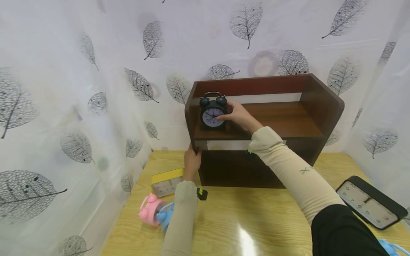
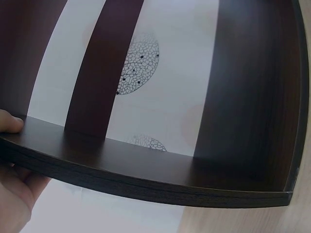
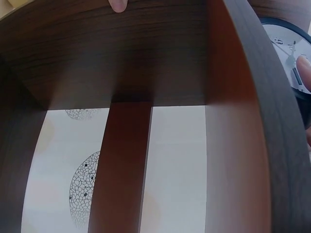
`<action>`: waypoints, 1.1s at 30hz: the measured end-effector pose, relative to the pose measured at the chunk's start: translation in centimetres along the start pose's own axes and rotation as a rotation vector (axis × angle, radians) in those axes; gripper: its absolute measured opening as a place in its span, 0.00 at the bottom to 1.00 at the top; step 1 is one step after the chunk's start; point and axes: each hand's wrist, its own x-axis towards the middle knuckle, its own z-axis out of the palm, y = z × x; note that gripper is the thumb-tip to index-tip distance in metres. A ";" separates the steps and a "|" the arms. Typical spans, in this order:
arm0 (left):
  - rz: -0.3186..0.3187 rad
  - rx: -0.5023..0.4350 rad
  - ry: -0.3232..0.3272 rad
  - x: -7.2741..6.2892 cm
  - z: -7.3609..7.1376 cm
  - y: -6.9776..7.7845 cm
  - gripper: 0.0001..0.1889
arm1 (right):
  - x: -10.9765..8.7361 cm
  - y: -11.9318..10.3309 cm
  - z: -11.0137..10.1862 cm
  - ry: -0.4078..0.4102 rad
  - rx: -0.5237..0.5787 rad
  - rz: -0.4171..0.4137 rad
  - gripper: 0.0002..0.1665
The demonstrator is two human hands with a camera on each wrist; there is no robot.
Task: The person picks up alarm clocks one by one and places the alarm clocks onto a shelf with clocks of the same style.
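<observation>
The right hand (image 1: 239, 114) pinches the black alarm clock (image 1: 208, 118) by its side, thumb over the face, likely to control how it stands at the left end of the shelf's (image 1: 282, 115) upper board. The left hand (image 1: 191, 160) grips the side panel (image 2: 146, 180) lower down, thumb inside, presumably bracing the shelf against shifting.

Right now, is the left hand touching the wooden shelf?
Touching. The left wrist view shows it: the left hand grips the edge of the wooden shelf, thumb on the side panel's inner face, fingers against its outer side.
</observation>
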 end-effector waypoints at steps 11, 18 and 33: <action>-0.010 0.005 -0.006 0.0 0.2 0.0 0.25 | 0.5 -0.2 0.5 -0.002 0.018 0.021 0.33; -0.012 0.010 -0.012 0.0 0.1 0.2 0.25 | 0.7 -0.5 0.9 -0.011 0.027 0.014 0.33; -0.013 0.002 -0.011 -0.2 0.0 0.3 0.23 | 0.8 -0.6 1.4 -0.031 0.031 0.004 0.32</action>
